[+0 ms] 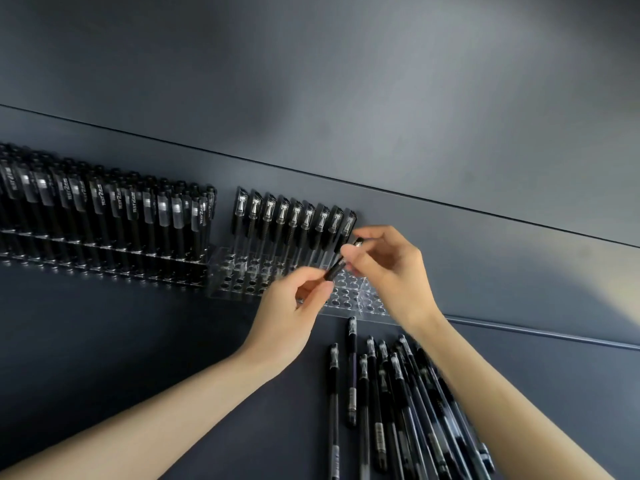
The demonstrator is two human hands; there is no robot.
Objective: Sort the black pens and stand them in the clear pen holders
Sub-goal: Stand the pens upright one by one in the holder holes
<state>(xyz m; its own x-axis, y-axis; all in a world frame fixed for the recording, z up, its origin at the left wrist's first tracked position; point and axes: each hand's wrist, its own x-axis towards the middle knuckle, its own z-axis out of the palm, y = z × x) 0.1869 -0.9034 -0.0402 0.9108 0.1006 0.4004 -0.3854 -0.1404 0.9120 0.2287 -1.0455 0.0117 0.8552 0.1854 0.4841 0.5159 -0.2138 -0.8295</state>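
One black pen (336,266) is held tilted above the clear pen holder (239,271) in the middle of the dark table. My left hand (294,306) pinches its lower end, and my right hand (384,261) pinches its upper, capped end. The holder's back row carries several upright black pens (294,220); its front holes are bare. To the left stands a second clear holder (104,261) packed with several pens. A loose pile of black pens (398,403) lies flat on the table below my right forearm.
A dark wall panel with a thin seam (415,199) rises right behind the holders. A raised ridge (554,337) crosses the table on the right. Dark table surface (121,341) stretches in front of the left holder.
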